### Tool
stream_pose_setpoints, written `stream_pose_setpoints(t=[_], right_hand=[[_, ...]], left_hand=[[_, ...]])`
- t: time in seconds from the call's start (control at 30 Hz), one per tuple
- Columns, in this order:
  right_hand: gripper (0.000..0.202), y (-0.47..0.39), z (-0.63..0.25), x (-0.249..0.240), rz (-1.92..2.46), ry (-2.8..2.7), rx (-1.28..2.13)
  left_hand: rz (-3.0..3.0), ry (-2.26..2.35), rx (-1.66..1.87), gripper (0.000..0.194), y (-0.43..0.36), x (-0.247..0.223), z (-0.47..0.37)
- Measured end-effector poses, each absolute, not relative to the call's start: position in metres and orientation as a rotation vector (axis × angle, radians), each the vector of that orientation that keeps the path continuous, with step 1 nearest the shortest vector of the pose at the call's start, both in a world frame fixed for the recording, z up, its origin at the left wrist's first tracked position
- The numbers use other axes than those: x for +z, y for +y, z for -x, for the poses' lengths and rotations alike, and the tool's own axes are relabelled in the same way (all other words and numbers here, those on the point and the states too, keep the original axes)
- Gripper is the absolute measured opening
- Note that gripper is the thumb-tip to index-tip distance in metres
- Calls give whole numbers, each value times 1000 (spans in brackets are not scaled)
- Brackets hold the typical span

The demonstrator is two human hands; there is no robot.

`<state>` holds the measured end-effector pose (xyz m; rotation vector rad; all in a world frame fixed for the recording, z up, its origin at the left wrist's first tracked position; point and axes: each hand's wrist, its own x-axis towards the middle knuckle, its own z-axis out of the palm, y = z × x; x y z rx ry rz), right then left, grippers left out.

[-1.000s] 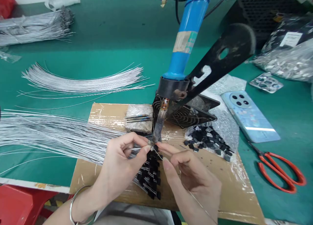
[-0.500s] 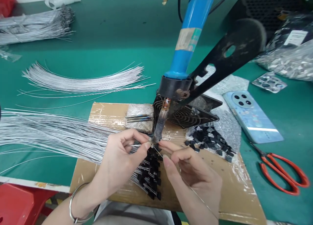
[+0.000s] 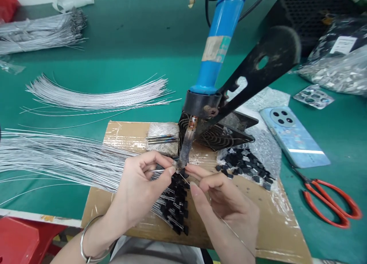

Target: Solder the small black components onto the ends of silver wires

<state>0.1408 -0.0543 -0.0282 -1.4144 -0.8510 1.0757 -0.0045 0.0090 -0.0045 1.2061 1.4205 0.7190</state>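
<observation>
- The left hand (image 3: 140, 195), wearing a silver bangle (image 3: 83, 242), is pinching a small part (image 3: 178, 170) between thumb and fingertips; its details are too small to make out.
- The right hand (image 3: 226, 206) is pinching a thin metal wire (image 3: 185, 179), which is slanting from the small part down across the palm.
- Beneath the fingers, black-capped wire ends (image 3: 175, 206) are lying clustered on the cardboard sheet (image 3: 275, 225).
- The small part is sitting right at the tip of the blue soldering iron (image 3: 210, 69), which is pointing downward in a black bracket (image 3: 258, 69).
- To the right, red-handled scissors (image 3: 327, 201) are lying on the green surface (image 3: 129, 65), near a light-blue phone (image 3: 298, 138); black chips (image 3: 248, 164) are resting on bubble wrap (image 3: 271, 151).
- Behind the iron's tip, a black fan (image 3: 218, 138) is leaning.
- Farther back, a curved bundle of silvery wires (image 3: 100, 99) is lying on the left.
</observation>
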Motion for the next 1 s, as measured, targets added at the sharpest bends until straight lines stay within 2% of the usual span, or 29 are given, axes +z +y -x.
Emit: stream_pose_setpoints(t=[1.0], right_hand=[[20, -55, -141, -33, 1402, -869, 1067]], left_hand=[[-1212, 1388, 800, 10, 8, -4, 2]])
